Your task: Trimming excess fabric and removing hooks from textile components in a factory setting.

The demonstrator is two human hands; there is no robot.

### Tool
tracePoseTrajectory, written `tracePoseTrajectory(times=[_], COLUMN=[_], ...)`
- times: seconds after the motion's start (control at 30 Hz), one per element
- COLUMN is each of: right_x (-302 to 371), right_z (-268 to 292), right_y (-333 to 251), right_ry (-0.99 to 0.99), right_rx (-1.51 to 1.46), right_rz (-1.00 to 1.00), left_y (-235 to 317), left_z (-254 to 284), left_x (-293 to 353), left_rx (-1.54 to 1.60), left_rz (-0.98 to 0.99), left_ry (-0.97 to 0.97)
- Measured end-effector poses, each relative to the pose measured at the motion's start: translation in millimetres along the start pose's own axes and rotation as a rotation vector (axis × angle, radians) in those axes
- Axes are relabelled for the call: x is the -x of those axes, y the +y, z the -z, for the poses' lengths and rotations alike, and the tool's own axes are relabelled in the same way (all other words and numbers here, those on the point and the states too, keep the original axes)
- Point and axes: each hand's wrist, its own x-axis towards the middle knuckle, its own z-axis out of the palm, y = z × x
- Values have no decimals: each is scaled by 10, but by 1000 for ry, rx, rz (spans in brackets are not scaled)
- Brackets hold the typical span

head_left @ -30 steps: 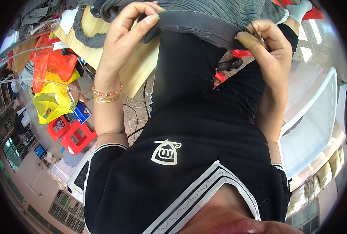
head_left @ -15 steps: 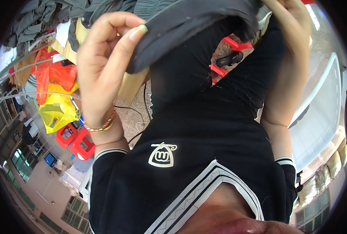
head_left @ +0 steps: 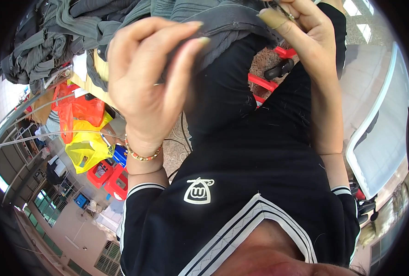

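Observation:
My left hand (head_left: pixel 144 85), a bracelet at its wrist, pinches the edge of a dark grey knit garment (head_left: pixel 232 23) between thumb and fingers. Its fingers are slightly blurred. The garment's band stretches across to my right hand (head_left: pixel 308 34), which is bent at the top of the view with its fingers curled. A small dark metal tool (head_left: pixel 285 10) shows between those fingers, beside the garment's right end; its kind is not clear. The right thumb has a yellowish covering on it. Below the band lie my black-clad legs.
Grey knit garments (head_left: pixel 52 43) are heaped at the far left on a wooden table (head_left: pixel 102 92). Red and yellow plastic bags (head_left: pixel 87 145) hang beside it, above red stools (head_left: pixel 117 181). A large white bin (head_left: pixel 381 138) stands at my right. A dark shoe (head_left: pixel 279 69) rests near red bars.
The garment has shifted, and more of its grey folds show now. My right hand has turned and moved left, bringing the metal tool into view. My left hand has moved slightly right.

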Motion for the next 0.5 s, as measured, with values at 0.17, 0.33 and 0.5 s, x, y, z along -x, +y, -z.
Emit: tracePoseTrajectory(times=[0.17,0.33,0.5], right_x=[116,194,308], right_z=[37,-16,-3], right_y=[-95,-181,-307], right_ry=[-66,-62,-107], right_rx=[-65,-30,-10], right_rz=[-134,-19,-251], left_y=[9,41,41], left_z=[-75,-101,-159], left_x=[-128,-192,-190], left_rx=[-59,-100,-77], left_rz=[-89,-98,-101], left_ry=[-109,-141,-141])
